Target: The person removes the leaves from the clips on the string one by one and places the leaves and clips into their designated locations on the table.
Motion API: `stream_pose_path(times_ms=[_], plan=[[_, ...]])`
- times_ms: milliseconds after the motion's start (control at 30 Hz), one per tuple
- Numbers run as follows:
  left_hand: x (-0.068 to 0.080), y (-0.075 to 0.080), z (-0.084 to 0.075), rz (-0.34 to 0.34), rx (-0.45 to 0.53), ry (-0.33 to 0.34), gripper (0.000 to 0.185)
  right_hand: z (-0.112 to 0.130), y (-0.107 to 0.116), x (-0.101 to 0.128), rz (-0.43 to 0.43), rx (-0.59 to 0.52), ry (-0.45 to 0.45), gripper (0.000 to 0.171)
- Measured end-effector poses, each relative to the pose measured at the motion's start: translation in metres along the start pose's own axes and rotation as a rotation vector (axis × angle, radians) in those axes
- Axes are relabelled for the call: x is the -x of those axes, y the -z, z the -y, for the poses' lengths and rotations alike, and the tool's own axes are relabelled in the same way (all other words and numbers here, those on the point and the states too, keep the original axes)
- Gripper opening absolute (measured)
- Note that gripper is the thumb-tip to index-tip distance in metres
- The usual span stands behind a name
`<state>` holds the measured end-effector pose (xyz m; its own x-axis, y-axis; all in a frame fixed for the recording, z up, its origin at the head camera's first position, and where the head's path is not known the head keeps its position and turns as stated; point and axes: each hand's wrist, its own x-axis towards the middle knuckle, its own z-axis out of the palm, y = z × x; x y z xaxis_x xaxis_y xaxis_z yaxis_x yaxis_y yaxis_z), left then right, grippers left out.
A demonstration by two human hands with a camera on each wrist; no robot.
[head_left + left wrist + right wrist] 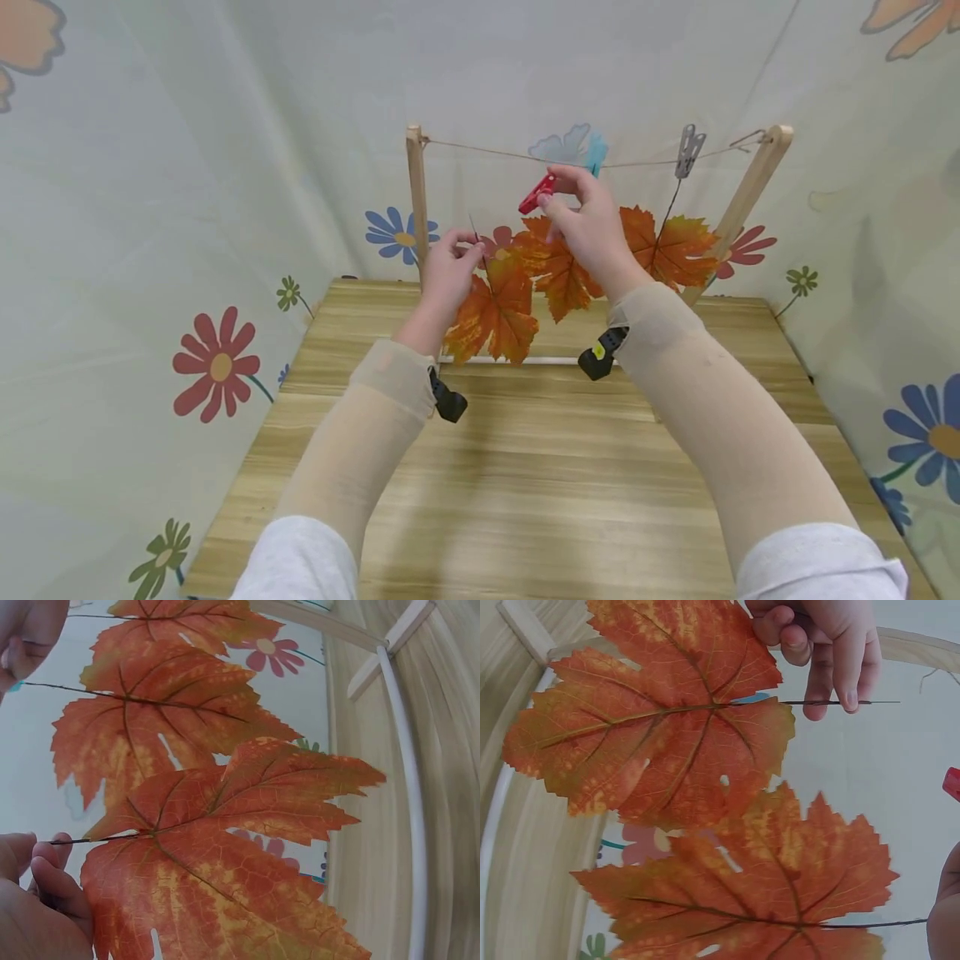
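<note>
Near the left post, my left hand (448, 273) pinches the thin dark stem (67, 841) of an orange maple leaf (495, 310), whose blade hangs below the fingers. Higher and to the right, my right hand (591, 223) holds a red clothespin (537, 194) between thumb and fingers, just under the string (487, 151). A second maple leaf (564, 273) hangs behind the right hand, below a light-blue clothespin (596, 155); the hand hides where they meet. A third maple leaf (678, 252) hangs by its stem from a grey clothespin (688, 152) on the string.
The string runs between a left wooden post (416, 187) and a right wooden post (753, 187). A white rod (555, 361) crosses low above the wooden table (555, 483). Behind stands a flower-printed cloth (315, 167).
</note>
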<state>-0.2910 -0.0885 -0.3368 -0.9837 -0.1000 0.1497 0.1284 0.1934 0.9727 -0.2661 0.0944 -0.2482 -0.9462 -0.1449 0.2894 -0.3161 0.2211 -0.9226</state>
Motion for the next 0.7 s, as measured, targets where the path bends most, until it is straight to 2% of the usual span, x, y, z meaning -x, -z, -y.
stream_pose_path(times_ms=[200,367,467,700], plan=[[0.002,-0.004,0.018,0.005,0.042,0.033,0.013,-0.019,-0.002,0.009,-0.004,0.017,-0.049,0.042],[0.008,-0.007,0.032,0.03,0.082,0.077,0.014,-0.038,-0.001,0.008,-0.005,0.003,-0.08,0.042],[0.013,-0.007,0.04,0.023,0.086,0.102,0.013,-0.053,-0.001,0.007,0.0,-0.009,-0.093,0.044],[0.017,-0.007,0.056,0.031,0.1,0.115,0.012,-0.08,-0.004,0.015,0.016,-0.022,-0.122,0.045]])
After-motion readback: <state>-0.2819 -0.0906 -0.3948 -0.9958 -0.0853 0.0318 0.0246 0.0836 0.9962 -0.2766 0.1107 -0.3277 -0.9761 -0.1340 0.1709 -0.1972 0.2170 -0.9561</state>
